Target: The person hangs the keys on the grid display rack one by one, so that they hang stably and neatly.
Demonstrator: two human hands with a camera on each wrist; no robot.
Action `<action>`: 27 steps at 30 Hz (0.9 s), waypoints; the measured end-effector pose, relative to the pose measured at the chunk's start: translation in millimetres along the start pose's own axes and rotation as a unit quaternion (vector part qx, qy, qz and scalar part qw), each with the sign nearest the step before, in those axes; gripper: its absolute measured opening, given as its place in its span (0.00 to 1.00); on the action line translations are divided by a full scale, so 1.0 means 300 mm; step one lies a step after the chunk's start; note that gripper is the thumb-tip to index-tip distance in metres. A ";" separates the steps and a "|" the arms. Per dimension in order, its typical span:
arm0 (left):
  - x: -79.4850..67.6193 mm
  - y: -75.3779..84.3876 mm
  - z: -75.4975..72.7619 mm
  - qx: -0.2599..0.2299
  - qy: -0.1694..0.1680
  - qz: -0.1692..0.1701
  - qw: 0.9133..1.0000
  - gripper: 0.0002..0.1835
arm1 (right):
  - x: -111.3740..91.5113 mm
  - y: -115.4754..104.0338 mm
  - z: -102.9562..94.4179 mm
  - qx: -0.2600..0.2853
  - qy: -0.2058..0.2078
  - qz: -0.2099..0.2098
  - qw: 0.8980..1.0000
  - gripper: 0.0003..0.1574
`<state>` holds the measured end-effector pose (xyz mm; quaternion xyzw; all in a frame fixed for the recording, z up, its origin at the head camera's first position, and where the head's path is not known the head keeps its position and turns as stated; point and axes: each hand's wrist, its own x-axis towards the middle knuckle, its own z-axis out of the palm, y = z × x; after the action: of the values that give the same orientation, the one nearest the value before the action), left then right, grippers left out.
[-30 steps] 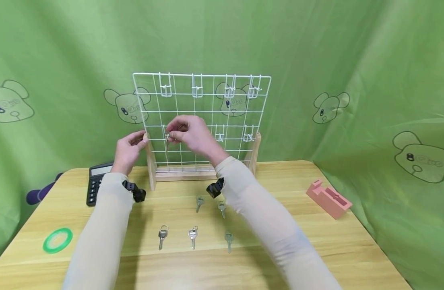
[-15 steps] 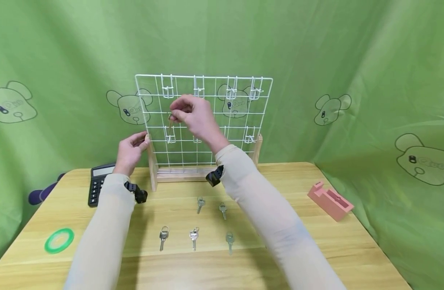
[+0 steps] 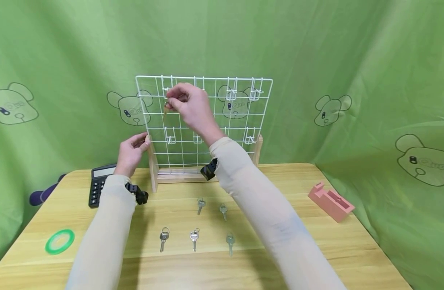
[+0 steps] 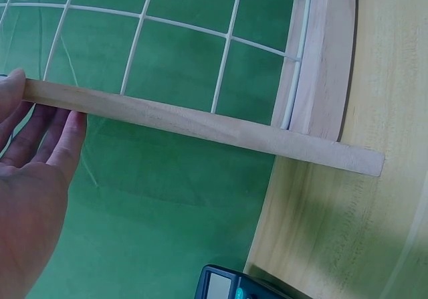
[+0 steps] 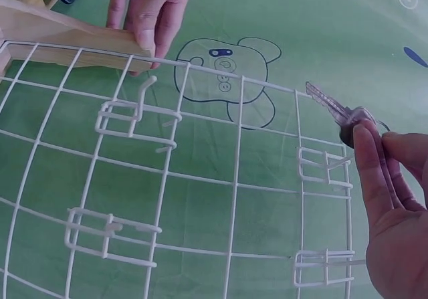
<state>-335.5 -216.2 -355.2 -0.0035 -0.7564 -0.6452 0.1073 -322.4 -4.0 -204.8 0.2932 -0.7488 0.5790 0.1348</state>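
In the head view my right hand (image 3: pixel 193 106) is raised before the upper left of a white wire grid (image 3: pixel 222 78). Its thumb and fingers pinch a key (image 5: pixel 331 105) by the head, with the ring partly hidden behind the fingers. The right wrist view shows the key apart from a white hook (image 5: pixel 326 167) on the grid. My left hand (image 3: pixel 130 152) grips the top of the stand's left wooden upright (image 4: pixel 200 128). Several keys with rings lie on the table, among them a silver key (image 3: pixel 194 237).
A black calculator (image 3: pixel 97 189) lies behind my left forearm. At the left is a green ring-shaped roll (image 3: pixel 60 241); a pink tape dispenser (image 3: pixel 330 203) stands at the right. Several more hooks hang on the grid. A green curtain (image 3: pixel 316 48) surrounds the wooden table (image 3: pixel 298 241).
My right hand has lifted the key from beside the lower left hook up to the grid's upper left. My left hand stays on the upright.
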 end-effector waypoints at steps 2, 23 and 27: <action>-0.001 0.001 0.000 -0.003 0.000 -0.001 1.000 0.26 | 0.008 -0.003 0.003 0.012 0.010 0.001 1.000 0.09; -0.002 0.002 0.005 0.002 0.002 0.000 1.000 0.25 | 0.050 0.014 0.035 0.036 0.078 0.009 0.996 0.07; -0.002 0.001 0.004 0.003 0.002 0.001 1.000 0.25 | 0.051 0.027 0.037 0.017 0.076 0.021 0.997 0.06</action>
<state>-335.2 -215.0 -355.2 -0.0027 -0.7584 -0.6426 0.1091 -338.0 -17.5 -206.1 0.2346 -0.7327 0.6146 0.1743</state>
